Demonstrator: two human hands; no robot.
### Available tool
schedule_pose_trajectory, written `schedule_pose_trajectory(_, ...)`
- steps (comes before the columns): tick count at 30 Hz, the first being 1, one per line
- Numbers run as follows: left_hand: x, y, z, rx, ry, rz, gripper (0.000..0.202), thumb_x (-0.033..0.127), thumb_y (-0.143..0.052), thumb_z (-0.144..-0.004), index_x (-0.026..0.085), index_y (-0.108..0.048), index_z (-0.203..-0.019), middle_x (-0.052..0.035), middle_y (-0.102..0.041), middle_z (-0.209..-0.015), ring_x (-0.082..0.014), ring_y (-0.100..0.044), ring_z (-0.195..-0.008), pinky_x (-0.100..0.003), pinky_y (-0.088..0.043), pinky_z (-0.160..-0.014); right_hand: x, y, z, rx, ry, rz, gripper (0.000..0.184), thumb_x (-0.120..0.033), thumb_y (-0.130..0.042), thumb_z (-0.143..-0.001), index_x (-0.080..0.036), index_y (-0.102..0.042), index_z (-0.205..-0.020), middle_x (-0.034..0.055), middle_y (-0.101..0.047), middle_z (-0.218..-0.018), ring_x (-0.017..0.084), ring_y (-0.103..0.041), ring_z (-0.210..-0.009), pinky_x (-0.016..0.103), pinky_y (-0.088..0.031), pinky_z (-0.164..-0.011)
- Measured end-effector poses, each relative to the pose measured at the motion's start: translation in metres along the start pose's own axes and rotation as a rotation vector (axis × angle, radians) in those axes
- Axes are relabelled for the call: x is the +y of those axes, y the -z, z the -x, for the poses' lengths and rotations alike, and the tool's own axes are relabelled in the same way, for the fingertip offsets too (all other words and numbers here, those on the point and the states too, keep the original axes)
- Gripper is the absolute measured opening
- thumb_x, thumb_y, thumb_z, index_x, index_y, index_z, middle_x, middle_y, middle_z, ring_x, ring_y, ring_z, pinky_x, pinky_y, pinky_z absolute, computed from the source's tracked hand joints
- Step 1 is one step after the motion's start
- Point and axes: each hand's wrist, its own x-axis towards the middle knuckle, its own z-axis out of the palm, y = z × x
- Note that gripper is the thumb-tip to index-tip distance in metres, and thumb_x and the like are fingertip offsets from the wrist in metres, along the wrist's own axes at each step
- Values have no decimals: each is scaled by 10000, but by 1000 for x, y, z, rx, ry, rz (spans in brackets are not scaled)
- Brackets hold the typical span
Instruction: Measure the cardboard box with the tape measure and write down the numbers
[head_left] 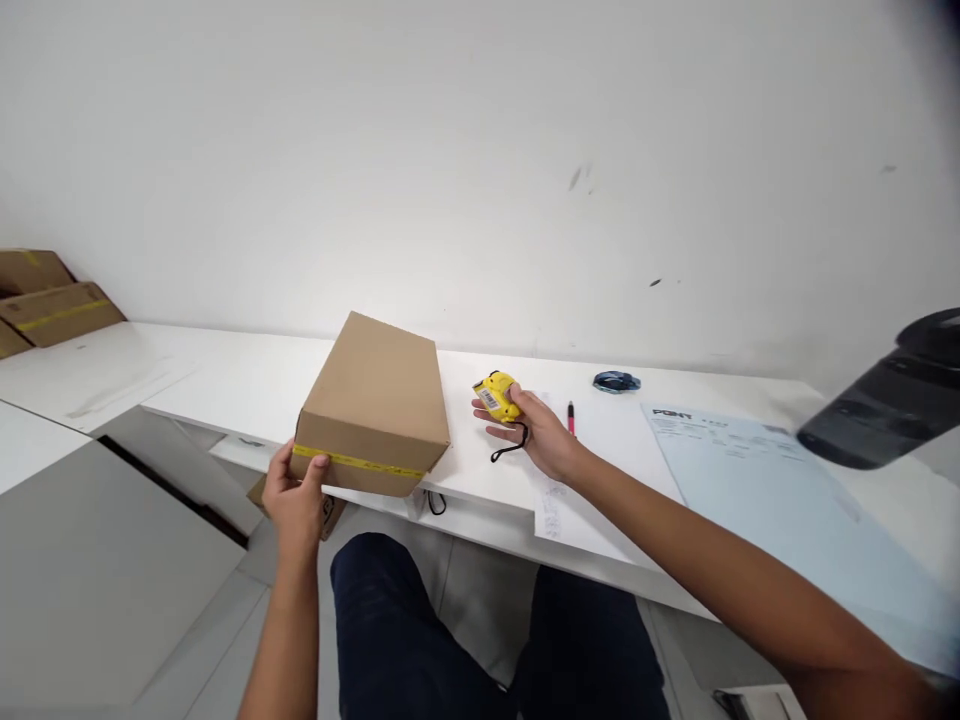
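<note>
A brown cardboard box [382, 385] rests on the white desk, its near end jutting past the front edge. Yellow tape runs along its near side. My left hand [296, 495] grips the box's near left corner, thumb on the taped side. To the right of the box, my right hand [536, 425] holds a yellow tape measure [496, 396] with a black wrist strap hanging down. The thumb presses on it while the other fingers spread beneath. No blade drawn out of the tape measure is visible.
Written paper [600, 470], a red pen [571, 417], a blue coiled item [616, 382] and a light blue sheet [750, 480] lie on the desk [247, 350]. A dark bottle [885, 400] stands at right. Several taped boxes [64, 312] sit far left. A shelf runs underneath.
</note>
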Motion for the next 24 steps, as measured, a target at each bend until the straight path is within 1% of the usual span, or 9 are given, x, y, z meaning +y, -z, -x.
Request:
schedule_pose_trajectory(3,-17,-3,30,22,67,33,598,643,-582,-832,210,-541,-1242,-138,-668,-1227,-279,-667,-1142,-459,-546,-1004,5,-12,1,-101,-19,-24,513,-750,-632,-824,-268,-555,-981,77,-738,-1171,285,-718,-1136,485,-589,-943)
schedule_pose_trajectory(7,-24,-13,75,-38,122,61,568,659,-533,-879,234,-513,-1254,-123,-684,-1156,-274,-685,-1109,-410,-599,-882,-6,-16,10,-58,230,133,460,-690,-629,-874,-283,-520,-1060,52,-706,-1148,236,-736,-975,463,-592,-919)
schedule_pose_trajectory(11,-16,-27,100,-185,174,122,511,624,-613,-861,249,-552,-1203,-111,-685,-1180,-284,-669,-1150,-412,-591,-922,-28,-15,33,-68,548,352,437,-548,-703,-889,-328,-495,-1204,42,-659,-1160,217,-682,-1009,394,-602,-868)
schedule_pose_trajectory(14,5,-29,106,-288,135,65,564,569,-687,-850,252,-539,-1293,-138,-612,-1347,-309,-588,-1286,-478,-521,-1053,-39,-18,57,-168,603,490,437,-490,-703,-905,-345,-499,-1263,61,-645,-1188,232,-676,-1031,397,-597,-894)
schedule_pose_trajectory(16,28,-21,107,-237,-69,0,652,542,-706,-857,254,-486,-1399,-158,-524,-1463,-330,-489,-1397,-544,-420,-1152,-41,-21,73,-240,584,534,444,-457,-694,-920,-340,-490,-1296,73,-637,-1206,234,-676,-1036,391,-599,-891)
schedule_pose_trajectory(18,56,-10,106,-194,-416,2,698,515,-713,-867,246,-447,-1453,-167,-509,-1484,-337,-434,-1446,-581,-346,-1197,-40,-24,87,-345,529,534,451,-418,-676,-945,-327,-467,-1334,79,-628,-1212,216,-682,-1009,359,-605,-849)
schedule_pose_trajectory(21,97,3,103,-354,-911,-56,515,367,-731,-879,205,-545,-1330,-121,-702,-1220,-277,-631,-1243,-550,-347,-1199,-39,-26,102,-520,436,480,458,-376,-645,-975,-330,-433,-1379,66,-629,-1175,180,-684,-959,302,-599,-798)
schedule_pose_trajectory(23,117,7,100,-392,-1108,-101,261,209,-667,-897,172,-625,-1152,-79,-764,-1011,-229,-712,-1060,-511,-368,-1182,-39,-25,107,-590,408,456,471,-363,-640,-982,-350,-420,-1398,47,-629,-1151,163,-675,-956,281,-591,-803)
schedule_pose_trajectory(24,123,9,98,-380,-1152,-111,190,158,-640,-889,165,-643,-1079,-66,-773,-944,-214,-728,-990,-498,-379,-1171,-38,-24,109,-605,403,456,479,-356,-644,-981,-360,-418,-1403,39,-628,-1151,158,-670,-967,276,-586,-816)
